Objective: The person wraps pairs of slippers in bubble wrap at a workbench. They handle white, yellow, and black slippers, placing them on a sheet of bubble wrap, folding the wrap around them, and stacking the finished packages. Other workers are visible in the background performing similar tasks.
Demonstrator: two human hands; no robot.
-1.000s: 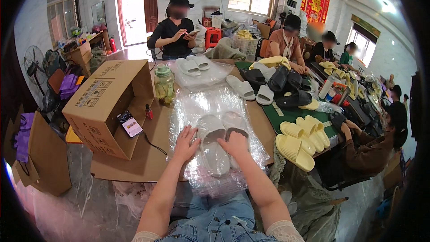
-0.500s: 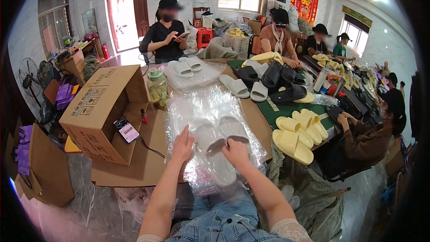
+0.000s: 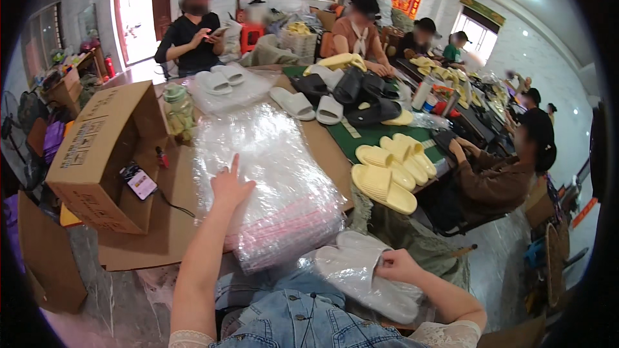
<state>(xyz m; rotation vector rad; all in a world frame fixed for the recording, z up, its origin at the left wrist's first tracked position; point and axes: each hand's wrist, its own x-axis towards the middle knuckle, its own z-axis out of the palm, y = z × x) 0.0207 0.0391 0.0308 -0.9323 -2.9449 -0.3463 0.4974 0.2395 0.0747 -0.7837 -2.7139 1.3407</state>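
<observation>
A pair of light grey slippers (image 3: 351,270), wrapped in a clear plastic bag, is at the front right of me, beside my lap. My right hand (image 3: 396,265) is closed on it near the strap of one slipper. Flat on the table lies a stack of clear plastic bags (image 3: 284,187) with pinkish edges toward me. On top of the stack rests my left hand (image 3: 231,185), index finger stretched forward and thumb out to the side, holding nothing.
Left of the stack are an open cardboard box (image 3: 97,154), a phone (image 3: 138,182) and a glass jar (image 3: 178,113). White slippers (image 3: 219,80) lie beyond. Yellow slippers (image 3: 383,188) and black slippers (image 3: 348,85) cover the right side. Several people sit around.
My right hand has carried the bagged grey slippers off the stack, to the right and toward me. My left hand has let go of them and lies on the bags. The view has turned right.
</observation>
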